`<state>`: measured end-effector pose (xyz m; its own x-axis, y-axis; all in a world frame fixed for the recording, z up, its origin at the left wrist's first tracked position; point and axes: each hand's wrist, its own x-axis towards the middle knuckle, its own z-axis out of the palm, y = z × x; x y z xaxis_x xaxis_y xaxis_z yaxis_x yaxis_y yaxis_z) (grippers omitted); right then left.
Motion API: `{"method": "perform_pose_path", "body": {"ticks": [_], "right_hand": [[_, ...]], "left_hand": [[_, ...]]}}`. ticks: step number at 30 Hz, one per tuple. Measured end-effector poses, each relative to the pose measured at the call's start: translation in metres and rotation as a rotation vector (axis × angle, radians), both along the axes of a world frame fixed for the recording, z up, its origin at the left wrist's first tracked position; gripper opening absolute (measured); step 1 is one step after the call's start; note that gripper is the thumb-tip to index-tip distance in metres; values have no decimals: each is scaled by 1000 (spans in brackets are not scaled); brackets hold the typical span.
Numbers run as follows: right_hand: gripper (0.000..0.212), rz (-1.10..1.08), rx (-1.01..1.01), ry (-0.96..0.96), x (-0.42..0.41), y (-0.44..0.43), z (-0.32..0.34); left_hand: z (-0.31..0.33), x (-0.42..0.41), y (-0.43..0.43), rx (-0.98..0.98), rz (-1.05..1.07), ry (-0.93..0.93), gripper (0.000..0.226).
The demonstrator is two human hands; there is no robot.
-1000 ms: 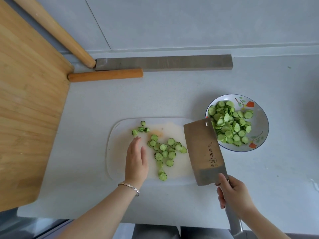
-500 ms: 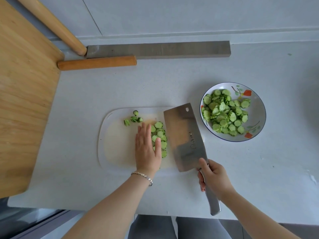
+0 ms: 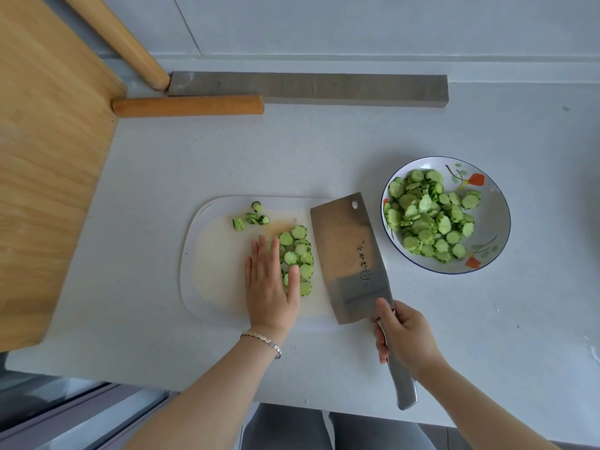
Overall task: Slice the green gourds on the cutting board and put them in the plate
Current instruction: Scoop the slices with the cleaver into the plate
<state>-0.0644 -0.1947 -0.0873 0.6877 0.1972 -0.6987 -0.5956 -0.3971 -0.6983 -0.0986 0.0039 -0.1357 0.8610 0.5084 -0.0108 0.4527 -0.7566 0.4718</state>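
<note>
A white cutting board (image 3: pixel 211 271) lies on the counter. A heap of green gourd slices (image 3: pixel 300 254) sits on it, pressed between my left hand (image 3: pixel 271 287) and the flat cleaver blade (image 3: pixel 349 254). My left hand lies flat with straight fingers against the slices' left side. My right hand (image 3: pixel 406 339) grips the cleaver's metal handle. A few gourd end pieces (image 3: pixel 250 218) lie at the board's far left. The floral plate (image 3: pixel 493 219) to the right holds several slices.
A large wooden board (image 3: pixel 48 157) leans at the left. Two wooden rolling pins (image 3: pixel 188 105) and a grey bar (image 3: pixel 308 87) lie at the back of the counter. The counter's front edge runs just below my wrists.
My left hand has swept the scattered slices rightward into a heap. The cleaver has come down from near the plate and lies flat on the board beside the heap.
</note>
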Motion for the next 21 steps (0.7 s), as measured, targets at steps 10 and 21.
{"method": "perform_pose_path", "body": {"ticks": [10, 21], "right_hand": [[42, 71, -195, -374, 31, -7, 38], [36, 1, -200, -156, 29, -13, 26]], "left_hand": [[-1, -1, 1, -21, 11, -2, 71], [-2, 10, -7, -7, 67, 5, 63]]}}
